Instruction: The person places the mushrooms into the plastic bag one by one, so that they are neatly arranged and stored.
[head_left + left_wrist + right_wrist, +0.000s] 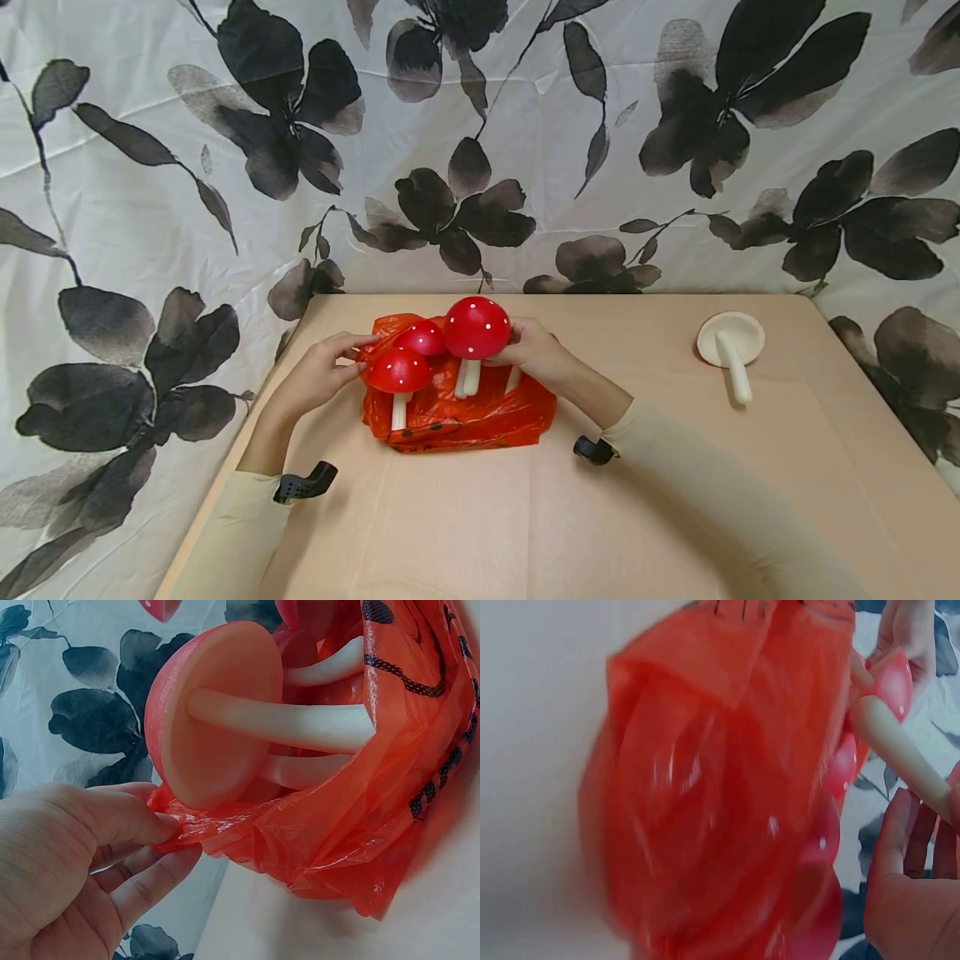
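A red plastic bag (480, 421) with black print lies on the table, with several decorative mushrooms in its mouth. My left hand (324, 371) pinches the bag's edge at its left side, thumb against fingers, beside a mushroom with a white-dotted red cap (399, 371). In the left wrist view that mushroom's pale underside and stem (285, 720) show. My right hand (536, 354) holds another mushroom (477, 327) by its cap, above the bag; the cap hides some fingertips. Its pale stem (904, 754) points toward the bag in the right wrist view.
One more mushroom (731, 346) lies at the table's right side, pale underside and stem facing up. The light wooden table (465, 517) meets a white cloth with dark flowers (570, 150) at the back. Each wrist wears a black band device (306, 483).
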The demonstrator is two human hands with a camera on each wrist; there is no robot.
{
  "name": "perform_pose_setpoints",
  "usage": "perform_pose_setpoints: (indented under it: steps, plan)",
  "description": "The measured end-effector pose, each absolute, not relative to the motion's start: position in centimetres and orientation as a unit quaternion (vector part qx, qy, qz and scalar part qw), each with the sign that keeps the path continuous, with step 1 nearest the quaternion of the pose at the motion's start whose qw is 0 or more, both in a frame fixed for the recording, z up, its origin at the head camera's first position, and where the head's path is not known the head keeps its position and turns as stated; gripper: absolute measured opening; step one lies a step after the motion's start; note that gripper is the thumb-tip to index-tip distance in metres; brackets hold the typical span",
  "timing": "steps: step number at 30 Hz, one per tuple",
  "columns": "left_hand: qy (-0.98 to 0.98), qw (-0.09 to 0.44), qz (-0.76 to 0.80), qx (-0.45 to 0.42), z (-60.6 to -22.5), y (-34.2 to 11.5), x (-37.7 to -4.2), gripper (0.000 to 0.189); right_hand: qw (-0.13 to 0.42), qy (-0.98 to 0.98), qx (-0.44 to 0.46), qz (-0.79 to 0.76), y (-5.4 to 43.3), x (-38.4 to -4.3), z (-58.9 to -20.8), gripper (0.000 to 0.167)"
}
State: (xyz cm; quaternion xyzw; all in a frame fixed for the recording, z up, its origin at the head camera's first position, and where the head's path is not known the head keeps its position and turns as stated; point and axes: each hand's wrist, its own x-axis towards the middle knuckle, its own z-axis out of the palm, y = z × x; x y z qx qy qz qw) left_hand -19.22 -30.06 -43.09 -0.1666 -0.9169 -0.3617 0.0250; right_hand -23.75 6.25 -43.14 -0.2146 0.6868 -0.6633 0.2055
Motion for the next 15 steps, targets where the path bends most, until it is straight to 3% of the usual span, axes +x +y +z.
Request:
perform_pose_setpoints:
  steps: [15]
  plan:
    - [-0.918, 0.031, -0.363, -0.158, -43.3, -29.6, -19.4, 0.042, 0.241, 0.696, -0.187, -0.650, 3.8, -22.5, -45.6, 0.045]
